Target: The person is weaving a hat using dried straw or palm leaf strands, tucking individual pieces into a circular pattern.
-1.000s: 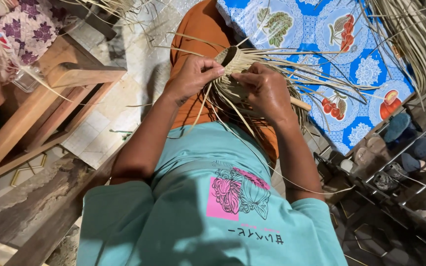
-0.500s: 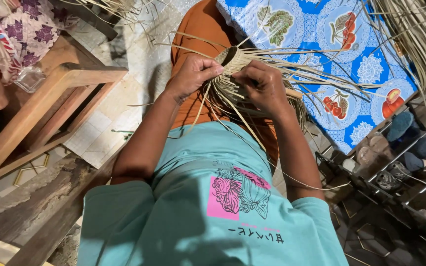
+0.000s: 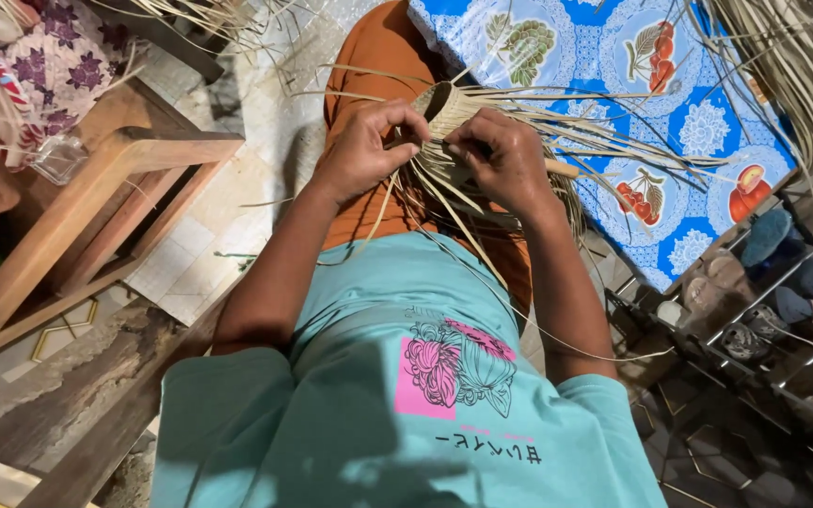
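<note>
**Two hands close on a half-woven basket, loose strips fanning everywhere**

The floor of pale tiles (image 3: 204, 249) takes up most of the near left, with a wooden bench (image 3: 96, 202) angled across it and a small glass jar (image 3: 56, 158) lying by its far end. To the right, a blue patterned cloth (image 3: 632, 103) with fruit prints covers a low surface, and nearer, a wire shoe rack (image 3: 773, 292) holds several pairs. Bundles of dry reed strips (image 3: 792, 66) hang at the far right.

In the middle, over an orange-trousered lap, sits the small woven basket (image 3: 444, 113), tilted, its unwoven strips (image 3: 613, 141) spraying out to the right and down toward the person's teal shirt. The left hand (image 3: 364, 150) is pinched shut on the near rim of the basket, fingertips curled over the weave. The right hand (image 3: 501, 160) is clamped on strands just beside it; the two hands almost touch.

My worry, watching: these strips look dry and stiff, so a sharp bend at the rim could crack one. With so many loose ends crossing, the fingers could also catch the wrong strand and skew the pattern, or the grip could slacken and let the last rows spring open.
</note>
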